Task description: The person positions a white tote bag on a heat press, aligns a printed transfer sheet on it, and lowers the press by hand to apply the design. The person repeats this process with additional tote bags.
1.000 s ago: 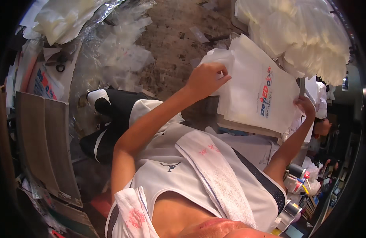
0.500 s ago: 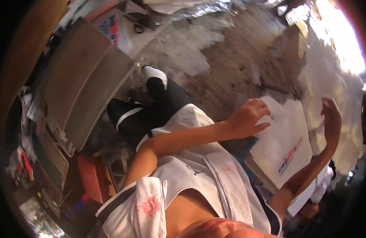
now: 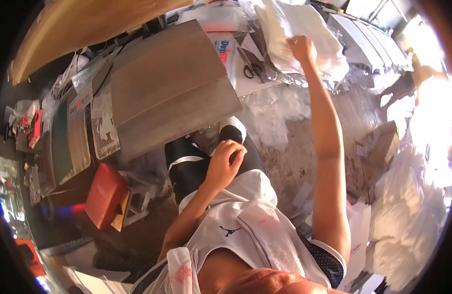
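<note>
Scissors (image 3: 250, 64) lie well apart from a boxy red object (image 3: 106, 195).

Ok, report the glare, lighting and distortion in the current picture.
Head view: strong glare washes out the upper right edge; head view: bright light pales the white stack by the right hand; head view: the scissors look fairly clear; head view: fisheye stretching near the rim, corners black.

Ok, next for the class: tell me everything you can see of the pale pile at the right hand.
The pale pile is white to cream, built of thin, soft-looking layers, apparently plastic. It lies roughly flat, with uneven edges and some folds, near the top of the view, right of the scissors. Crinkled clear film shows along its near edge. The right hand is at its left part; whether the fingers grip it is unclear.
</note>
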Motion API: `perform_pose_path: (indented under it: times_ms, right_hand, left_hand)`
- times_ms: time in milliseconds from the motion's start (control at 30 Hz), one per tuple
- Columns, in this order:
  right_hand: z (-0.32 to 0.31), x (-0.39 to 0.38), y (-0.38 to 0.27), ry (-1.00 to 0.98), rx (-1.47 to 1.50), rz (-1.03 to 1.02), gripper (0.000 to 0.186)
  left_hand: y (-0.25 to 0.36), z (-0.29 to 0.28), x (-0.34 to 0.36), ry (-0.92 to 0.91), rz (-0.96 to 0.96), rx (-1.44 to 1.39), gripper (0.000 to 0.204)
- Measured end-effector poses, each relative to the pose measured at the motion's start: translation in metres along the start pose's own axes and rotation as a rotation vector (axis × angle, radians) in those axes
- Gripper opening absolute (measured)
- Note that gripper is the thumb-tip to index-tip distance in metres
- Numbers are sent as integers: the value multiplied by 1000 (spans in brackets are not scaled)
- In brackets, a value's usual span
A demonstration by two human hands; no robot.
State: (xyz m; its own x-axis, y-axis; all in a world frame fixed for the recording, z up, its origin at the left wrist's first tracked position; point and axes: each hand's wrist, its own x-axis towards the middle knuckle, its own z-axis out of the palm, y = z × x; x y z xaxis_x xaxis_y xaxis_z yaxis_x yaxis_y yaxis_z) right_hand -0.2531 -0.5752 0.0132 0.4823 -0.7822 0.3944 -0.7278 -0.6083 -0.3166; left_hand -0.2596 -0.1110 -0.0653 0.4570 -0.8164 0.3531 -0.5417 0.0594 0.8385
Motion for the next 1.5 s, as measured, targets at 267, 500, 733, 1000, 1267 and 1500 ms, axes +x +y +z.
perform_pose_path:
  times_ms: [267, 500, 733, 1000, 1267, 1500]
  right_hand:
    - [28, 16, 31, 54, 221, 43, 23]
    - [-7, 9, 9, 244, 378, -176, 21]
    - [-17, 11, -59, -222, 646, -463, 23]
    - [41, 33, -43, -3, -296, 54, 58]
    - [45, 49, -8, -156, -78, 79, 52]
    - [34, 54, 0, 11, 8, 197, 32]
  left_hand:
    - [-7, 14, -39, -88, -286, -336, 14]
    - [-12, 23, -35, -147, -236, -352, 16]
    - [-17, 31, -40, -197, -276, -364, 19]
    - [-21, 27, -55, -172, -306, -336, 14]
    - [-28, 21, -63, -240, -353, -336, 16]
    - [-23, 22, -63, -205, -362, -385, 19]
